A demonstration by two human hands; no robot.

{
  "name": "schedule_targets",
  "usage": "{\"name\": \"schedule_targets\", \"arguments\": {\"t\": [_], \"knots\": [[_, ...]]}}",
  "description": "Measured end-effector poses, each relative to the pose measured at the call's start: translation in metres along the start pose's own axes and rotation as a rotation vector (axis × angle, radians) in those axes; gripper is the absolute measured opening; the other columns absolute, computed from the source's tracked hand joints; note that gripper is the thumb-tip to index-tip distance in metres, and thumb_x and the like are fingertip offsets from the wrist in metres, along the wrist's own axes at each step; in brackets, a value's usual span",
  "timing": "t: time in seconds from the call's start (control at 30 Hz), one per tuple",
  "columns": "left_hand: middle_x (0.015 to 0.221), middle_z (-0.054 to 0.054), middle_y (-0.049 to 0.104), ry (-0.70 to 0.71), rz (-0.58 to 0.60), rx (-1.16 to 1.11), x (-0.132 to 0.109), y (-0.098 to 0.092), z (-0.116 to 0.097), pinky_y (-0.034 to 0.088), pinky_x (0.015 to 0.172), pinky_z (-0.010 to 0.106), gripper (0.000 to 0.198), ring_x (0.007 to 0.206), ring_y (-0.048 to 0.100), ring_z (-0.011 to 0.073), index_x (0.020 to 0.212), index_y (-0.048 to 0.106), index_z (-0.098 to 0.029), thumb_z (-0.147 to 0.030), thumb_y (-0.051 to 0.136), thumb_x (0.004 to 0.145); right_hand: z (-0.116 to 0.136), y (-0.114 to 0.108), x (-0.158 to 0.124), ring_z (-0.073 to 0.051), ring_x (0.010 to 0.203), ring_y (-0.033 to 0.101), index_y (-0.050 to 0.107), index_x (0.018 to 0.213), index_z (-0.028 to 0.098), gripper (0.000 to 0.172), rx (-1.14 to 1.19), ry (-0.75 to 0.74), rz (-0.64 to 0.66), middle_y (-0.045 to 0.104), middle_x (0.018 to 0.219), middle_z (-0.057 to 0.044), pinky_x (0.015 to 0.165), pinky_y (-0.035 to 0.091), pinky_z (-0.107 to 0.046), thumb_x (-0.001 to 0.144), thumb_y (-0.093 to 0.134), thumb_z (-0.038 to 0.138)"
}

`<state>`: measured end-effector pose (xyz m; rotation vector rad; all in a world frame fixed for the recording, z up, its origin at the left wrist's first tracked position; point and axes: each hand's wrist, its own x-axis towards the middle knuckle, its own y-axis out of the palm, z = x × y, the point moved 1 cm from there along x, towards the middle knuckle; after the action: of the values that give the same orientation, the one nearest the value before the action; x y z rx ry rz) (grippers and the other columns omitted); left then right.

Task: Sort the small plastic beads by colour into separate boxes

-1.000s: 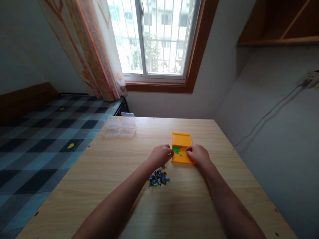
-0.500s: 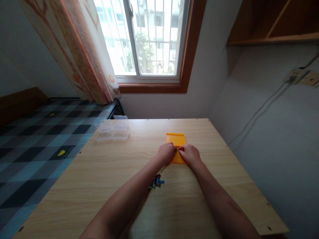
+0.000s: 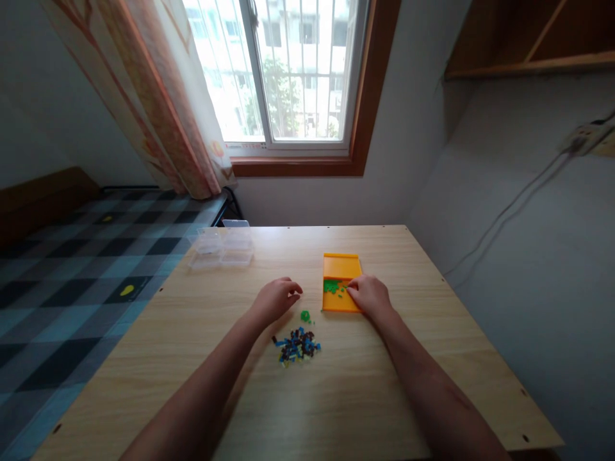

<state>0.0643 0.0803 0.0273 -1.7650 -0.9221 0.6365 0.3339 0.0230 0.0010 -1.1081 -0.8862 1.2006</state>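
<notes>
An orange two-part tray (image 3: 342,266) lies on the table, with small green pieces (image 3: 331,286) scattered in its nearer section. My right hand (image 3: 371,296) rests over the right side of that section, thumb and fingers pinched together beside the green pieces. What the pinch holds, if anything, is too small to name. Left of the tray, my left hand (image 3: 277,298) hovers over the table, thumb and fingers apart, with nothing visible in it. Below it sit a small green cluster (image 3: 305,315) and a pile of tiny blue, dark and yellowish pieces (image 3: 298,346).
Clear plastic boxes (image 3: 223,248) stand at the table's back left corner. A bed with a checked cover (image 3: 96,256) adjoins on the left. The window wall is behind the wooden table (image 3: 384,397), and a cable (image 3: 504,208) hangs along the right wall.
My left hand has moved left off the tray, its fingers parting. The green pieces and small pile now show. My right hand stays at the tray's right side. The view has shifted slightly.
</notes>
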Motion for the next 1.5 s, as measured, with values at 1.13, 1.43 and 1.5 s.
{"name": "schedule_targets", "arguments": {"t": [1.13, 1.43, 1.5], "knots": [[0.099, 0.003, 0.073, 0.142, -0.009, -0.047, -0.036, 0.033, 0.007, 0.050, 0.083, 0.026, 0.026, 0.090, 0.068, 0.0176, 0.102, 0.082, -0.030, -0.018, 0.062, 0.091, 0.070, 0.011, -0.039, -0.021, 0.092, 0.057, 0.081, 0.098, 0.026, 0.022, 0.036, -0.506, -0.051, 0.072, 0.091, -0.006, 0.083, 0.035, -0.031, 0.099, 0.059, 0.031], [0.102, 0.003, 0.075, 0.115, -0.050, -0.042, -0.036, 0.031, 0.014, 0.050, 0.083, 0.027, 0.021, 0.092, 0.070, 0.0193, 0.102, 0.082, -0.027, -0.020, 0.065, 0.090, 0.081, 0.024, -0.035, -0.020, 0.088, 0.055, 0.080, 0.085, 0.025, 0.024, -0.019, -0.519, -0.048, 0.070, 0.086, -0.005, 0.076, 0.031, -0.033, 0.098, 0.061, 0.030], [0.100, 0.003, 0.075, 0.124, -0.050, -0.043, -0.035, 0.031, 0.015, 0.050, 0.081, 0.027, 0.020, 0.091, 0.070, 0.0190, 0.100, 0.082, -0.028, -0.021, 0.066, 0.090, 0.082, 0.024, -0.035, -0.020, 0.087, 0.055, 0.080, 0.084, 0.025, 0.024, -0.024, -0.517, -0.047, 0.070, 0.086, -0.005, 0.075, 0.031, -0.033, 0.098, 0.061, 0.030]]}}
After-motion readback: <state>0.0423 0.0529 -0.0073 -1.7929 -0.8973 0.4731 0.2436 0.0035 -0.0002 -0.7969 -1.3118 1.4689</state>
